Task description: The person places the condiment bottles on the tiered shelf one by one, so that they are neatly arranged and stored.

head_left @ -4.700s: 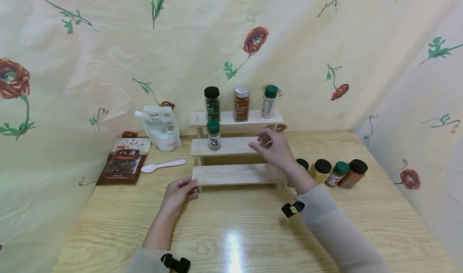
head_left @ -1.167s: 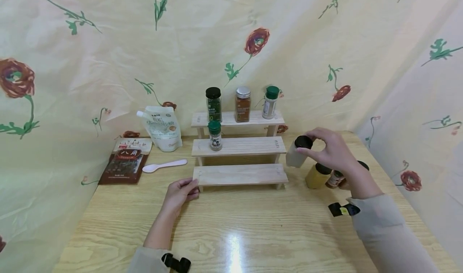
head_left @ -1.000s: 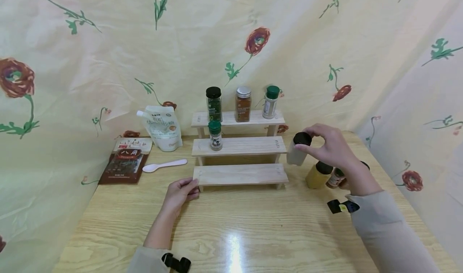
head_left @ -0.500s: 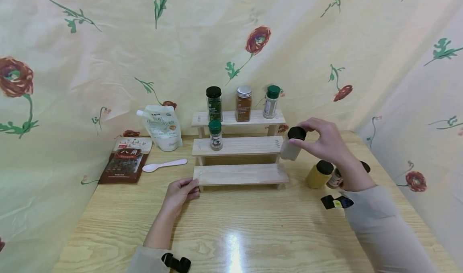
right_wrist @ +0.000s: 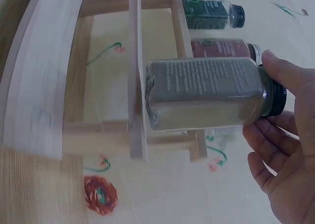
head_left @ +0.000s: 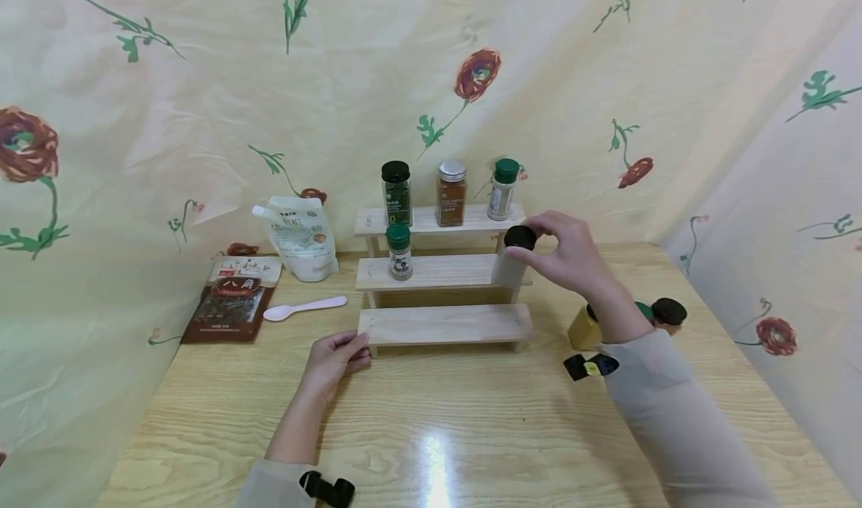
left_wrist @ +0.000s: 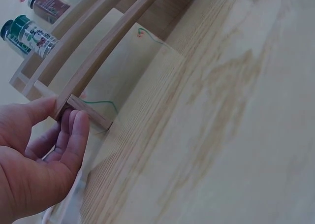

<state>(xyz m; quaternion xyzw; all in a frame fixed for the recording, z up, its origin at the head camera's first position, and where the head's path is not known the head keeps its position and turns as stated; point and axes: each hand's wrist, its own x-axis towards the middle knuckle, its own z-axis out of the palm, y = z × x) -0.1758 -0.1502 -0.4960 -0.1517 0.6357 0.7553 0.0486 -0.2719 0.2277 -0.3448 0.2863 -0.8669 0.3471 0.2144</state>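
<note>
My right hand (head_left: 569, 257) pinches the black cap of a spice jar (right_wrist: 206, 93) with pale greyish contents. The jar is at the right end of the middle step of a three-step wooden rack (head_left: 444, 325), its base right at the board. My left hand (head_left: 334, 362) grips the left end of the rack's lowest step, thumb on top and fingers beneath. A green-capped shaker (head_left: 399, 254) stands at the left of the middle step. Along the top step are a black-capped jar of green herbs (head_left: 396, 194), a silver-capped jar of orange-red powder (head_left: 451, 194) and a green-capped white shaker (head_left: 501, 190).
To the right of the rack stand a yellow jar (head_left: 583, 330) and a black-capped jar (head_left: 670, 312), partly hidden by my right arm. On the left are a white spouted pouch (head_left: 301, 239), a brown packet (head_left: 232, 298) and a white spoon (head_left: 303, 308).
My right hand has taken the greyish jar from the right-hand group and carried it left and up to the middle step. My left hand keeps its grip on the rack.
</note>
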